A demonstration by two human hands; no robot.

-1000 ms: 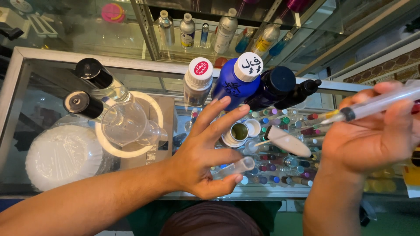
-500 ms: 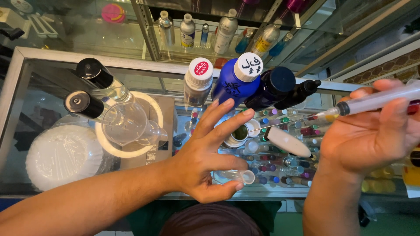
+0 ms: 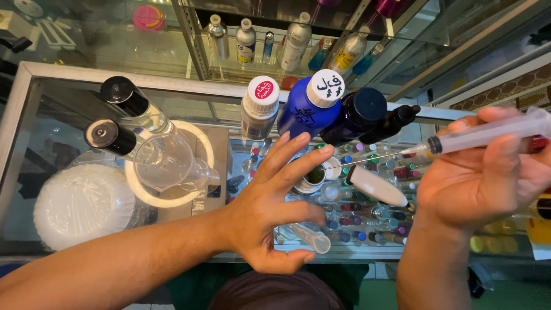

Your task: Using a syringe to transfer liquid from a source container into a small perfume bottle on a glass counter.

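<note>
On the glass counter stands a blue bottle [image 3: 302,115] with a white cap bearing black handwriting. Just left of it stands a silver bottle [image 3: 258,112] whose white cap carries a round red label [image 3: 264,90]. To the right of the blue one stand a dark navy bottle [image 3: 356,117] and a black dropper bottle [image 3: 390,122]. Two clear bottles with black caps [image 3: 123,95] stand further left. A plastic-wrapped stack of white lids [image 3: 80,204] lies at the counter's left. Labelled silver bottles [image 3: 245,40] line the shelf behind.

Probably perfume shop, glass counter [image 3: 51,72], shelved bottles [image 3: 295,40]
</note>
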